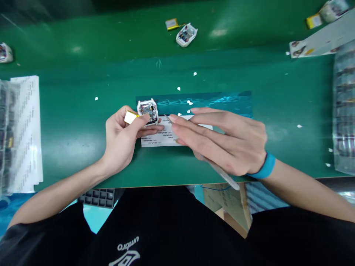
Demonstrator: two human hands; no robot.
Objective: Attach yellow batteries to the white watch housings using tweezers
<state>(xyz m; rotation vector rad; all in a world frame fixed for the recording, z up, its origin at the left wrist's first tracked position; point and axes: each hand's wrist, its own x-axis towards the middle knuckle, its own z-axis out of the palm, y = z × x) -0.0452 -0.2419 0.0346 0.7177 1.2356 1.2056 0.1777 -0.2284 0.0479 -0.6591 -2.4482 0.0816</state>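
White casing (147,110) pinched in left hand (122,140) fingertips, tweezers (194,151) under right hand (222,142)

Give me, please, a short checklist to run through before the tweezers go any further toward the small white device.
1. Left hand grips the white device off the table: ok.
2. Yellow battery is pinned under the left thumb beside the device: ok.
3. Right hand holds the tweezers: ok.
4. Tweezer tip is apart from the device: ok, a small gap shows.
5. Anything pinched in the tweezer tip: cannot tell, too small.
6. Label sheet lies flat under the hands: ok.
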